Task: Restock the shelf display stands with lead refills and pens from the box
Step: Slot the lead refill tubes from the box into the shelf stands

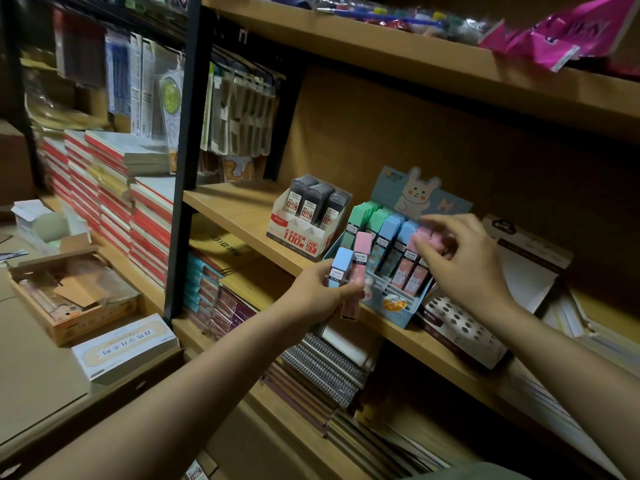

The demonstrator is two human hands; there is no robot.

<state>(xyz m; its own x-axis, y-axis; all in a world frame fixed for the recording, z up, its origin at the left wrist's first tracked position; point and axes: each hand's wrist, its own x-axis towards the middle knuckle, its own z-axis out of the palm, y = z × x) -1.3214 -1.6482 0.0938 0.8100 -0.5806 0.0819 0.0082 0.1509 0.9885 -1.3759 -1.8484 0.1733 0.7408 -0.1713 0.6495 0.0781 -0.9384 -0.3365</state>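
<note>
Left hand: the left hand (pixel 323 289), nearest the camera, hangs just in front of the shelf edge (pixel 408 332), with its fingers (pixel 349 287) curled round two lead refill cases.
Held cases: a blue-capped case (pixel 341 266) and a pink-capped case (pixel 358 268) stand side by side in that grip, long axes upright and tilted slightly right, caps up.
Right hand: the right hand (pixel 464 261) reaches over the pink end of the bunny display stand (pixel 398 299); its fingers (pixel 427 245) are bent and appear to pinch the top of a pink case in the rightmost column, though blur makes the contact hard to confirm.
Stand: it sits at the front of the wooden shelf, rows of green cases (pixel 363 216), blue cases (pixel 394 233) and pink cases (pixel 412 268) leaning back toward the bunny card (pixel 415 192).
Key relation: the pink column lies up and to the right of the held cases, directly under the right hand, which is the nearer hand to it; the blue columns lie between the two hands. A case would, I judge, have to go in along the same backward lean.
Beyond: a white stand of dark refills (pixel 311 213) stands just left of the bunny stand, further back.
Supply box: an open cardboard box (pixel 69 299) lies well apart at lower left.
</note>
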